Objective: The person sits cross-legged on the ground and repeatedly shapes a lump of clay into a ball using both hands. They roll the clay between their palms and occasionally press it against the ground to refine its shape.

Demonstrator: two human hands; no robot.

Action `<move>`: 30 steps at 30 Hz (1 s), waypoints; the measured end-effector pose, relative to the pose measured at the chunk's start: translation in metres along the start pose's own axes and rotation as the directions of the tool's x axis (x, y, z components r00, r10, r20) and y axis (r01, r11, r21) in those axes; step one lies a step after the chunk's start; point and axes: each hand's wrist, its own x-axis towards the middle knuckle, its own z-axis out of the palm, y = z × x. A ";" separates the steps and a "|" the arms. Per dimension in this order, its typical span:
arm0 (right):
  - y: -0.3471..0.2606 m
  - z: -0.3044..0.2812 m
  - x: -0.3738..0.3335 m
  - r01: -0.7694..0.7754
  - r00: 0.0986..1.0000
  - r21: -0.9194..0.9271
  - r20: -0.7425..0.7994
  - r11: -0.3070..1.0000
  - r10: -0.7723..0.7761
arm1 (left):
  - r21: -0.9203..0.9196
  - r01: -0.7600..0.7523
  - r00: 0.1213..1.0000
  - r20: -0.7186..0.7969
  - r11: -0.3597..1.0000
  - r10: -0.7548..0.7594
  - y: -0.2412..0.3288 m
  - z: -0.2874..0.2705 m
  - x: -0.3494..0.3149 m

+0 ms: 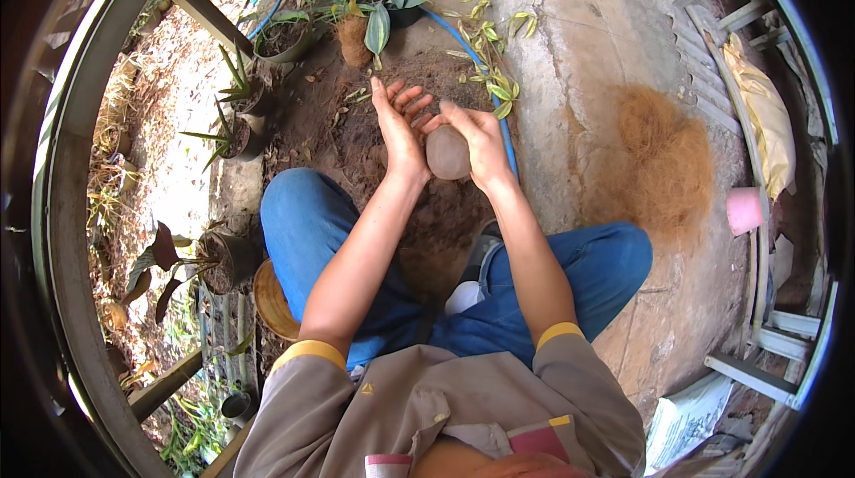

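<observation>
I see my right hand (pixel 481 141) wrapped around a brown ball of soil (pixel 447 153), holding it from the right side. My left hand (pixel 401 126) is spread wide, fingers fanned, its palm pressed against the ball's left side. The ball hangs above the soil pile (pixel 427 229) between my knees. Beyond the pile sits a potted plant (pixel 361 20); right of the pile lies a heap of coconut fibre (pixel 663 162).

Bright, diffuse daylight; soft shadows beneath the arms. Sunlit ground at left is overexposed. Fisheye view: dark circular vignette, straight edges bowed near rim.
</observation>
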 end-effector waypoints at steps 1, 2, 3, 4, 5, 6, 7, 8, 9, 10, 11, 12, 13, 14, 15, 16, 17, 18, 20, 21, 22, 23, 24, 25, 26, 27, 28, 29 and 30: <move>0.003 0.004 0.001 -0.009 0.996 0.052 -0.084 0.999 0.014 | -0.011 0.031 0.999 -0.010 0.999 -0.031 -0.006 -0.004 0.006; 0.004 0.008 0.002 -0.010 0.986 0.099 -0.165 0.995 0.027 | -0.027 0.060 0.998 -0.016 0.998 -0.060 -0.010 -0.006 0.011; 0.003 0.010 0.003 -0.007 0.968 0.147 -0.245 0.989 0.043 | 0.052 0.073 0.997 0.032 0.996 -0.075 -0.012 -0.011 0.016; -0.002 0.009 0.003 -0.013 0.979 0.191 -0.199 0.981 0.051 | 0.019 0.192 0.971 0.140 0.981 -0.193 -0.016 -0.016 0.019; -0.012 0.009 0.003 -0.022 0.987 0.235 -0.148 0.972 0.058 | -0.002 0.309 0.921 0.248 0.951 -0.299 -0.015 -0.018 0.016; -0.018 0.006 0.000 -0.035 0.993 0.281 -0.103 0.959 0.066 | -0.003 0.428 0.845 0.354 0.904 -0.400 -0.008 -0.016 0.006; -0.014 -0.004 0.004 0.022 0.998 0.150 -0.061 0.989 -0.013 | 0.018 0.461 0.831 0.341 0.887 -0.439 -0.002 -0.009 -0.006; -0.014 -0.001 0.003 0.070 0.998 0.242 -0.012 0.968 -0.069 | 0.005 0.474 0.834 0.318 0.880 -0.451 0.002 -0.001 -0.014; -0.013 0.003 0.000 0.111 0.991 0.334 0.028 0.936 -0.127 | -0.009 0.490 0.834 0.296 0.872 -0.466 0.004 0.005 -0.020; -0.012 0.005 -0.001 0.146 0.980 0.424 0.062 0.894 -0.189 | -0.022 0.506 0.832 0.274 0.862 -0.481 0.004 0.008 -0.023; -0.008 0.003 -0.001 0.240 0.940 0.291 0.167 0.926 -0.296 | -0.048 0.554 0.796 0.321 0.831 -0.513 0.007 0.005 -0.022; -0.005 0.003 -0.004 0.237 0.958 0.179 0.121 0.955 -0.260 | -0.075 0.501 0.843 0.265 0.862 -0.468 0.003 0.003 -0.018; -0.003 0.002 -0.002 0.150 0.985 0.107 0.074 0.983 -0.158 | -0.099 0.445 0.884 0.206 0.890 -0.419 -0.005 0.001 -0.011; 0.001 -0.001 0.000 0.051 0.998 0.038 0.021 0.998 -0.052 | -0.122 0.388 0.918 0.141 0.914 -0.371 -0.007 0.001 -0.010; 0.004 -0.001 0.002 -0.016 0.996 0.140 -0.084 0.990 0.028 | -0.173 0.386 0.922 0.095 0.906 -0.375 -0.010 0.001 -0.012; 0.008 0.001 0.004 -0.070 0.977 0.246 -0.180 0.967 0.117 | -0.136 0.312 0.949 0.101 0.940 -0.300 -0.012 0.000 -0.013; 0.006 0.006 0.007 -0.104 0.943 0.353 -0.263 0.930 0.205 | -0.099 0.228 0.969 0.115 0.969 -0.217 -0.012 0.000 -0.012; 0.004 0.011 0.006 -0.080 0.942 0.410 -0.267 0.909 0.203 | -0.063 0.141 0.982 0.132 0.988 -0.132 -0.013 0.000 -0.012; -0.003 0.022 0.000 -0.035 0.939 0.522 -0.275 0.852 0.207 | 0.208 -0.159 0.955 0.282 0.965 0.096 -0.013 -0.003 -0.012; -0.003 0.024 0.002 0.041 0.959 0.412 -0.273 0.910 0.081 | 0.135 -0.086 0.956 0.291 0.987 0.043 -0.012 -0.005 -0.009; -0.009 0.021 0.001 0.057 0.975 0.322 -0.222 0.945 0.017 | 0.062 -0.010 0.953 0.303 0.998 -0.009 -0.011 -0.007 -0.007; -0.020 0.016 0.000 0.083 0.986 0.231 -0.159 0.969 -0.047 | -0.047 0.215 0.907 0.380 0.976 -0.181 -0.002 -0.013 -0.004; -0.027 0.010 0.000 0.117 0.990 0.140 -0.096 0.983 -0.104 | 0.021 0.175 0.881 0.444 0.984 -0.166 0.004 -0.009 -0.013; -0.016 0.001 0.006 0.192 0.969 0.021 -0.165 0.981 -0.186 | 0.088 0.130 0.848 0.506 0.988 -0.157 0.010 -0.006 -0.027; -0.017 -0.001 0.005 0.227 0.954 0.044 -0.210 0.973 -0.213 | 0.147 0.077 0.810 0.568 0.986 -0.148 0.013 -0.002 -0.034; -0.018 -0.002 0.005 0.263 0.937 0.066 -0.255 0.963 -0.238 | 0.236 -0.183 0.810 0.586 0.954 0.010 -0.001 -0.001 -0.031; -0.019 -0.004 0.006 0.299 0.917 0.086 -0.300 0.950 -0.261 | 0.233 -0.157 0.799 0.602 0.960 -0.015 -0.003 0.001 -0.032; -0.021 -0.007 0.008 0.336 0.892 0.012 -0.326 0.942 -0.314 | 0.174 -0.022 0.835 0.545 0.985 -0.078 -0.004 0.005 -0.034; -0.022 -0.010 0.009 0.358 0.889 0.017 -0.312 0.934 -0.335 | 0.104 0.110 0.859 0.490 0.988 -0.147 -0.005 0.008 -0.036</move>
